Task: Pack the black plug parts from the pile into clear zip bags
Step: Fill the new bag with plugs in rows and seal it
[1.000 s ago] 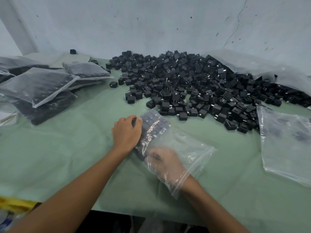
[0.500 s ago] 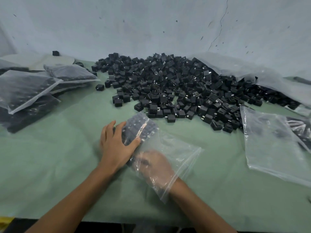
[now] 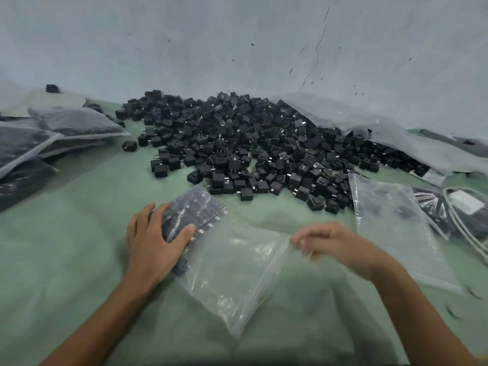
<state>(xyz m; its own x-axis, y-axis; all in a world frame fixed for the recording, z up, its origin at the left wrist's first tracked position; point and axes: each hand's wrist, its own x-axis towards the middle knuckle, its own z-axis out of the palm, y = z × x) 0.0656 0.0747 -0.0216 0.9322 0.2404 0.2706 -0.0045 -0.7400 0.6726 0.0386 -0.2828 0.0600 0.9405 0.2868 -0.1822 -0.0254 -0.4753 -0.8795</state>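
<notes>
A large pile of black plug parts (image 3: 250, 143) covers the back middle of the green table. In front of it lies a clear zip bag (image 3: 237, 273) with a neat block of plug parts (image 3: 195, 210) packed in its far left end. My left hand (image 3: 153, 247) grips that block through the plastic, fingers round its left side and thumb on top. My right hand (image 3: 340, 247) is outside the bag at its right corner, blurred. Its curled fingertips pinch the bag's open edge.
Filled zip bags (image 3: 74, 122) are stacked at the left edge. Empty clear bags (image 3: 390, 220) lie at the right, beside a white cable (image 3: 464, 215). A big crumpled plastic sack (image 3: 356, 120) lies behind the pile, against the wall. A green cloth (image 3: 66, 247) covers the table.
My right hand has come out of the bag and moved right to its open edge. My left hand's fingers have spread and now hold the packed block.
</notes>
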